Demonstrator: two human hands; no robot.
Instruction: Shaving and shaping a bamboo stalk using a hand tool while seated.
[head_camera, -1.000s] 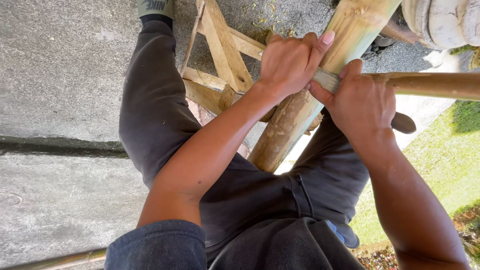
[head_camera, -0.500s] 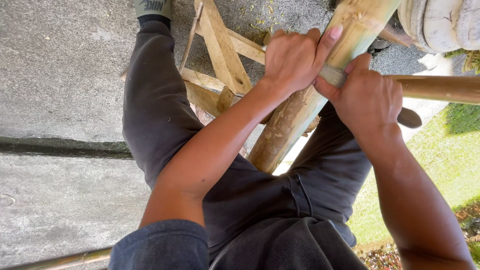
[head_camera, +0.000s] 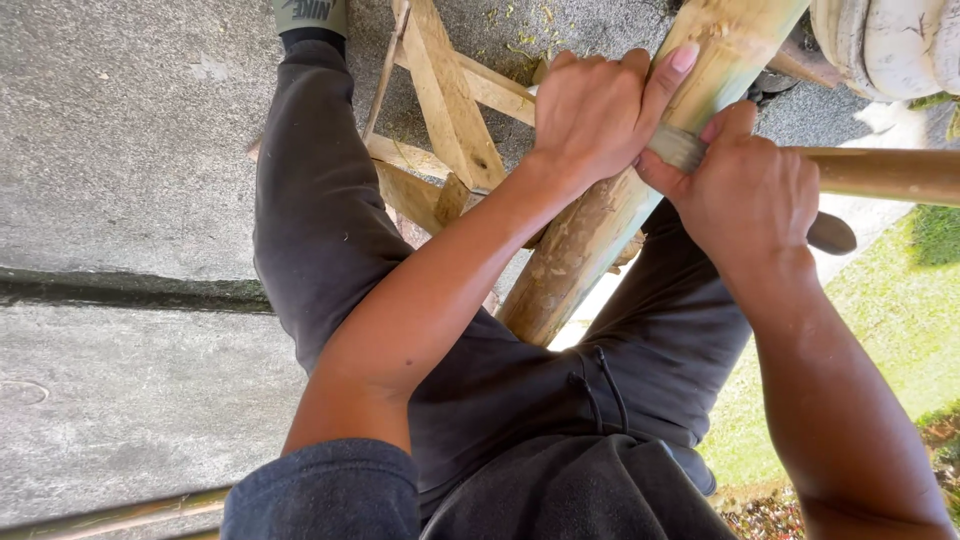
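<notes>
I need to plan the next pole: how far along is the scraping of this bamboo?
Done: the bamboo pole looks pale and scraped below the hands. In hand: left hand and right hand press a blade with a wooden handle across it. Left: the stretch above the blade, partly out of view, so I cannot judge it.

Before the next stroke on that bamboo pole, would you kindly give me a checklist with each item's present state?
1. Left hand gripping the bamboo pole: ok, fingers wrapped over it.
2. Right hand closed on the blade tool: ok.
3. Blade lying against the pole: ok, it crosses the pole between the hands.
4. Left thumb away from the blade: not ok, it lies right beside the metal.
5. Pole supported on the wooden frame: cannot tell, contact hidden by the arm.
6. Legs away from the blade: ok, they lie below the pole.
</notes>
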